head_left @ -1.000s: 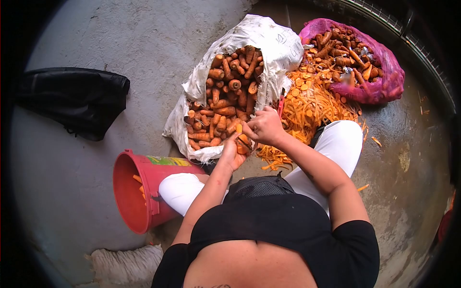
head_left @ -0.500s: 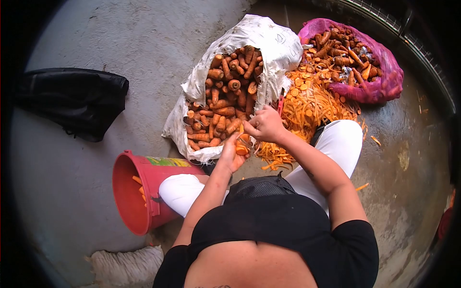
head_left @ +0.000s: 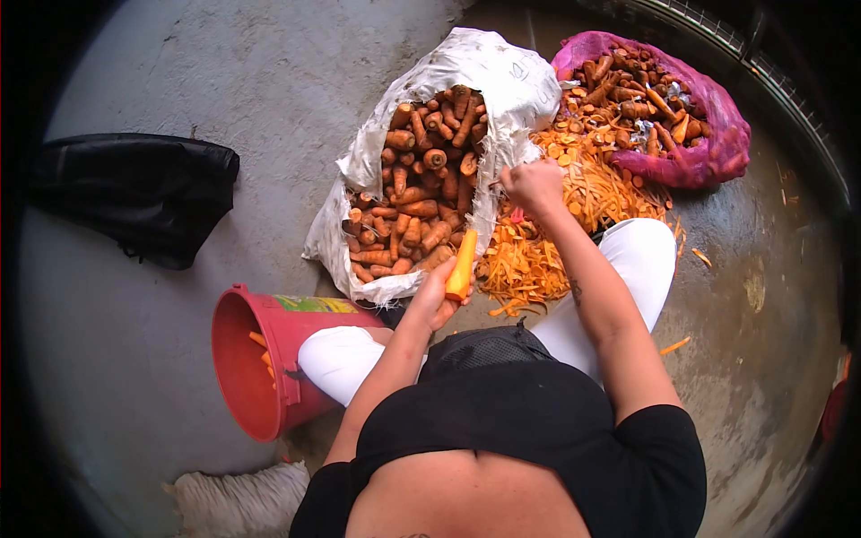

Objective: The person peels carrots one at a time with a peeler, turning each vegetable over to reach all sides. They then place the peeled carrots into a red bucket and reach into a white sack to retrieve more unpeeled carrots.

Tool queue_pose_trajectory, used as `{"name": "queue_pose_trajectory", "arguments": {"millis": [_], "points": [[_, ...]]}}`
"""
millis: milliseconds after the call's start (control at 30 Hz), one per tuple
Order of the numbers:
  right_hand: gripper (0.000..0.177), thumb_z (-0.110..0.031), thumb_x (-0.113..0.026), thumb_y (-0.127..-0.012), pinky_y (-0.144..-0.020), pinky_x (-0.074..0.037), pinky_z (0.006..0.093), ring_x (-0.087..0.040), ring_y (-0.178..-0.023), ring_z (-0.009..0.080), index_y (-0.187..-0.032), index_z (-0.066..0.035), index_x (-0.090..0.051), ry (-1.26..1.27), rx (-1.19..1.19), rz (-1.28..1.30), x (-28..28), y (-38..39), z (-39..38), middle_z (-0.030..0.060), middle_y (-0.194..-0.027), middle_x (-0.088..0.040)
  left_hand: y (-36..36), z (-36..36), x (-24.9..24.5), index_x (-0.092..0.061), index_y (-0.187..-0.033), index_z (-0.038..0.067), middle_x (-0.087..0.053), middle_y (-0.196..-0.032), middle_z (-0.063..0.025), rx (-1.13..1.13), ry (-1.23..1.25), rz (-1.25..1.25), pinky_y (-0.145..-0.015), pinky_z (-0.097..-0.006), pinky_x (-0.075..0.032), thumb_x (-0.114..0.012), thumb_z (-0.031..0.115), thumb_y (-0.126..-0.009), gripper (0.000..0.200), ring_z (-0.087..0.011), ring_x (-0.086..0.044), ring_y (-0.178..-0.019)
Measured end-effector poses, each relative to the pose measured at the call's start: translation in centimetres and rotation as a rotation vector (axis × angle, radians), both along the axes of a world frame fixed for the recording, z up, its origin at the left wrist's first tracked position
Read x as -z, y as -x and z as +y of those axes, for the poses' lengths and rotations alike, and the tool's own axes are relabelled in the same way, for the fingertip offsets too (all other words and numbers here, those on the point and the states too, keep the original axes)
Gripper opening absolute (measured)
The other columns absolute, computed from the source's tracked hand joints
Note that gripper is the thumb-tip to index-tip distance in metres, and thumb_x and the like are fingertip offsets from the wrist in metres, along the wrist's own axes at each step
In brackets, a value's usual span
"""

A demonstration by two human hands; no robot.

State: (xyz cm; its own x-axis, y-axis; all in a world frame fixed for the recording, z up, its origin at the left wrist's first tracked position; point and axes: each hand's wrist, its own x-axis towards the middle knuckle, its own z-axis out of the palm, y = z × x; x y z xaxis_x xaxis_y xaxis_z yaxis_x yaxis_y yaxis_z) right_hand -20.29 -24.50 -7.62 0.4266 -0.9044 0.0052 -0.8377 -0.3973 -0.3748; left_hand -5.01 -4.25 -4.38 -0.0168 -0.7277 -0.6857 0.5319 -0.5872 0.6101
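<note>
My left hand (head_left: 438,298) is wrapped around the thick end of a peeled carrot (head_left: 463,264), its bright orange length tilted up and away from me. Farther forward and to the right, my right hand (head_left: 534,186) is closed on a small peeler (head_left: 517,215) with a reddish handle, mostly hidden by the fingers. That hand is apart from the carrot, above a heap of orange peelings (head_left: 525,269). Just beyond my hands lies a white sack (head_left: 511,81), open and full of unpeeled carrots (head_left: 417,193).
A pink mesh sack (head_left: 728,148) of carrots and scraps lies at the far right. To my left a red bucket (head_left: 309,354) rests on its side with several carrot pieces inside. A black bag (head_left: 143,193) and a whitish sack (head_left: 238,498) lie on the floor.
My right hand has moved up and to the right, away from the carrot. The carrot now shows at full length, pointing upward in my left hand.
</note>
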Motion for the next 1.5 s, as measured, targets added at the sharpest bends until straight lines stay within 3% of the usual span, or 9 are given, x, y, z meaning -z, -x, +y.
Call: {"name": "queue_pose_trajectory", "arguments": {"millis": [100,233,433,733,833,900,1000,1167,1500], "points": [[0.056,-0.038,-0.039,-0.094,-0.068,-0.046,0.0370,-0.047,-0.037,0.0192,-0.051,-0.009,-0.061,0.254,0.106,-0.118,1.2,0.6,0.0,0.0050,-0.042,-0.051,-0.8,-0.1,0.3,-0.050,-0.120,0.004,-0.055,-0.077,-0.0056,-0.025,-0.027,0.089,-0.052,-0.0254,-0.042,-0.033,0.038,-0.100,0.043,-0.0130,-0.051,-0.063],[0.050,-0.041,-0.048,-0.090,-0.066,-0.045,0.0361,-0.055,-0.045,0.0232,-0.057,-0.011,-0.068,-0.229,-0.117,-0.280,-2.5,-0.7,3.8,0.0089,-0.047,-0.057,-1.4,0.2,1.2,-0.053,-0.115,0.007,-0.054,-0.070,-0.0038,-0.053,-0.015,0.094,-0.048,-0.0250,-0.041,-0.033,0.041,-0.099,0.043,-0.0122,-0.051,-0.058],[0.035,-0.032,-0.059,-0.082,-0.061,-0.040,0.0358,-0.052,-0.050,0.0235,-0.054,-0.012,-0.067,0.203,-0.401,-0.627,-1.7,-2.6,9.0,0.0061,-0.047,-0.053,-0.5,-0.1,1.0,-0.051,-0.104,0.009,-0.057,-0.071,-0.0060,-0.159,-0.068,-0.163,-0.035,-0.0260,-0.034,-0.027,0.033,-0.099,0.034,-0.0141,-0.051,-0.052],[0.037,-0.034,-0.057,-0.082,-0.059,-0.039,0.0340,-0.052,-0.049,0.0223,-0.052,-0.013,-0.066,0.232,-0.421,-0.589,-0.8,-3.1,7.6,0.0047,-0.047,-0.053,-0.4,0.1,1.2,-0.052,-0.111,0.006,-0.054,-0.063,-0.0045,-0.107,-0.095,-0.238,-0.034,-0.0222,-0.032,-0.028,0.033,-0.100,0.038,-0.0109,-0.046,-0.043],[0.048,-0.041,-0.049,-0.089,-0.061,-0.042,0.0315,-0.049,-0.045,0.0187,-0.053,-0.015,-0.067,0.243,-0.229,-0.216,1.9,-1.9,3.1,0.0020,-0.045,-0.053,-0.2,0.9,-0.5,-0.050,-0.122,0.004,-0.050,-0.059,-0.0029,0.074,0.042,-0.243,-0.036,-0.0210,-0.032,-0.029,0.040,-0.101,0.047,-0.0099,-0.042,-0.042],[0.052,-0.044,-0.046,-0.091,-0.063,-0.044,0.0315,-0.048,-0.046,0.0187,-0.053,-0.016,-0.067,-0.018,-0.010,0.006,2.8,-0.3,0.4,0.0011,-0.044,-0.052,-0.1,1.3,-1.1,-0.052,-0.107,0.005,-0.053,-0.065,-0.0045,0.074,0.090,-0.156,-0.037,-0.0231,-0.032,-0.032,0.044,-0.100,0.045,-0.0103,-0.045,-0.046],[0.051,-0.043,-0.047,-0.091,-0.062,-0.043,0.0316,-0.048,-0.046,0.0172,-0.053,-0.016,-0.066,-0.018,0.065,-0.104,2.3,-0.3,0.5,0.0006,-0.046,-0.054,-0.3,1.1,-1.9,-0.052,-0.113,0.006,-0.053,-0.069,-0.0043,-0.008,0.088,0.025,-0.040,-0.0224,-0.034,-0.034,0.045,-0.100,0.045,-0.0103,-0.047,-0.051],[0.041,-0.035,-0.052,-0.087,-0.065,-0.042,0.0360,-0.052,-0.049,0.0238,-0.056,-0.014,-0.068,0.190,-0.322,-0.622,-1.3,-1.9,6.6,0.0056,-0.047,-0.055,-1.6,0.7,0.6,-0.052,-0.117,0.007,-0.052,-0.074,-0.0047,-0.121,0.012,0.126,-0.042,-0.0219,-0.035,-0.034,0.045,-0.099,0.046,-0.0112,-0.047,-0.053],[0.031,-0.030,-0.061,-0.080,-0.059,-0.038,0.0337,-0.053,-0.052,0.0216,-0.054,-0.015,-0.067,0.213,-0.533,-0.675,-2.3,-2.6,8.7,0.0032,-0.049,-0.055,-0.4,0.6,-0.2,-0.053,-0.098,0.011,-0.058,-0.073,-0.0051,-0.161,-0.028,-0.067,-0.036,-0.0223,-0.031,-0.034,0.034,-0.098,0.031,-0.0123,-0.048,-0.048]]}}
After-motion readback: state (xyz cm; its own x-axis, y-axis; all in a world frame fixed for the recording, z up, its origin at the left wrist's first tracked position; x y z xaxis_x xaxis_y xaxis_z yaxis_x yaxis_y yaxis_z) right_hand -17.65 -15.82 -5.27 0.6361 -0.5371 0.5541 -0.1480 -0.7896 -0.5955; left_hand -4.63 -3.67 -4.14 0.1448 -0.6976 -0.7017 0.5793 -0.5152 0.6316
